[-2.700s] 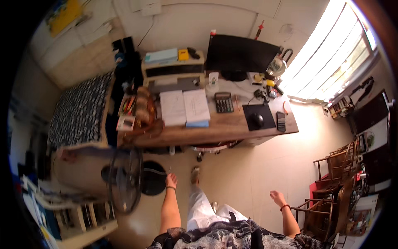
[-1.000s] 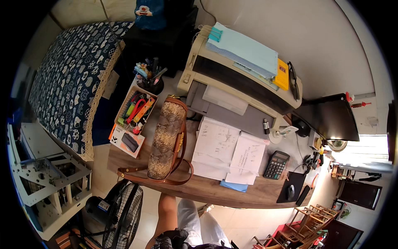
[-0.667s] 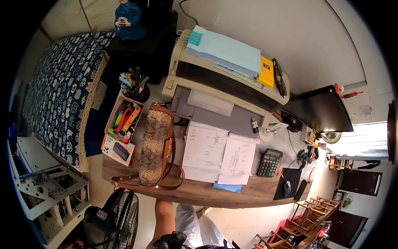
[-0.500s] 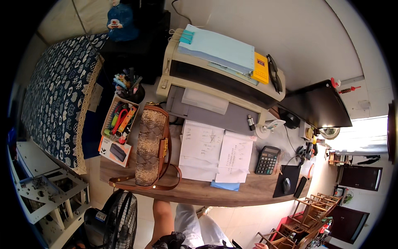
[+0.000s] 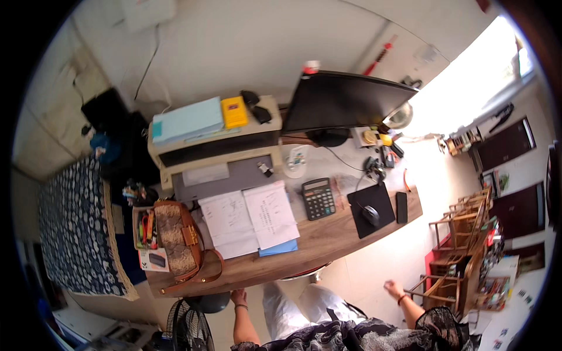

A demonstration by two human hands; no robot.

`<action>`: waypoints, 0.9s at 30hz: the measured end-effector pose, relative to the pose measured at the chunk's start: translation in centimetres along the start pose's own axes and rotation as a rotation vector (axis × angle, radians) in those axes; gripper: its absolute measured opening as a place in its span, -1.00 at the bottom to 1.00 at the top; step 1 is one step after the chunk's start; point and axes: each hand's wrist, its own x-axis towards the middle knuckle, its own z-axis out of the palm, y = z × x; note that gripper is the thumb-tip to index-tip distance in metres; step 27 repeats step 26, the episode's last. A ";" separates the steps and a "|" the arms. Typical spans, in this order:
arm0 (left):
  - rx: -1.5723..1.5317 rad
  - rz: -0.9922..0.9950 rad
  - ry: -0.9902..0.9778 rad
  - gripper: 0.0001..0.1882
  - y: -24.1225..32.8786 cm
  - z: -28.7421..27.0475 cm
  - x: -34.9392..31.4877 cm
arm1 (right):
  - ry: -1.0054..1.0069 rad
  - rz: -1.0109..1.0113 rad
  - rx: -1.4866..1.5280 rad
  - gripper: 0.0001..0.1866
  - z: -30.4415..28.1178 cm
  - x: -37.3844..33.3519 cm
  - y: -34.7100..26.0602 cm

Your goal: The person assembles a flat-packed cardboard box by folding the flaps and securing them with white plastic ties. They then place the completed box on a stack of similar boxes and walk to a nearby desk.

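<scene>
My left hand (image 5: 239,297) hangs below the front edge of the wooden desk (image 5: 316,245), beside a dark round seat (image 5: 212,302). Its fingers look loose, and nothing shows in them. Off to the right, my right hand (image 5: 394,288) is held out over the floor, fingers loosely apart and holding nothing visible. Both hands are small and somewhat blurred. A snakeskin-patterned handbag (image 5: 178,243) with brown straps lies at the desk's left. Open notebook pages (image 5: 234,219) lie in the middle, with a calculator (image 5: 318,199) to their right.
Behind the papers stands a printer (image 5: 216,153) carrying a paper stack and yellow box. A monitor (image 5: 345,99) is at the back right, with a mouse (image 5: 369,215) on a black pad. A fan (image 5: 187,324) stands lower left; wooden chairs (image 5: 448,286) stand right.
My view has swung right and back, so the desk sits lower left and the monitor shows fully. Both my hands now show below the desk; the right one was barely visible at the lower edge.
</scene>
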 end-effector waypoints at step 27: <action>-0.087 0.223 -0.066 -0.67 -23.5 2.7 -30.4 | 0.329 -0.083 0.126 0.22 -15.8 28.5 -10.6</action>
